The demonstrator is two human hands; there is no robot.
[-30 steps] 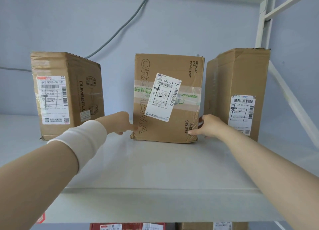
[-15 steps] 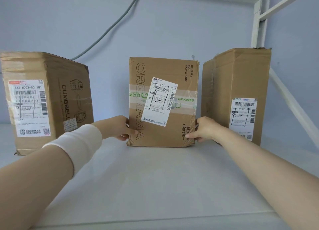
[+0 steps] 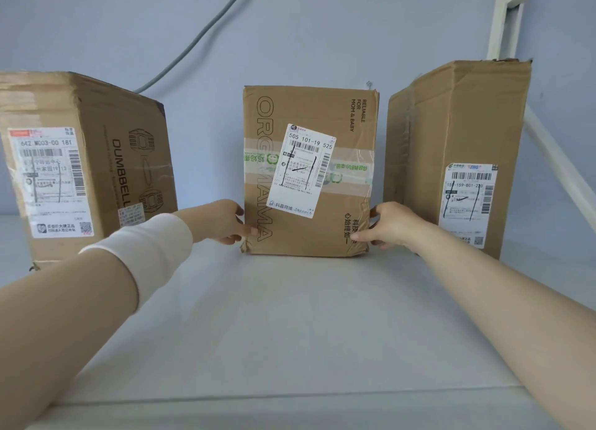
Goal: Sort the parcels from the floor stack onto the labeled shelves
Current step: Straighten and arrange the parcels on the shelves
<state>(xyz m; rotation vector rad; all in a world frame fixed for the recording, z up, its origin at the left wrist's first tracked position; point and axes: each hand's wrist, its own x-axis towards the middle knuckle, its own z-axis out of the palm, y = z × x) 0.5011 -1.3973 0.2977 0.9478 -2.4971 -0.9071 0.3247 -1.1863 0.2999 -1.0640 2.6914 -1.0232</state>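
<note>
Parcel (image 3: 309,171) between left hand (image 3: 222,221), right hand (image 3: 392,225)

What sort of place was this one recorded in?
Likely a parcel storeroom or sorting room: the dumbbell box, middle parcel and right parcel carry courier labels and stand on a white rack shelf, whose frame shows upper right.

White shelf (image 3: 290,326) carries three upright cardboard parcels (image 3: 309,236).

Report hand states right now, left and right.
Left hand: holding the middle parcel at its lower left edge.
Right hand: holding the same parcel at its lower right edge.
</note>
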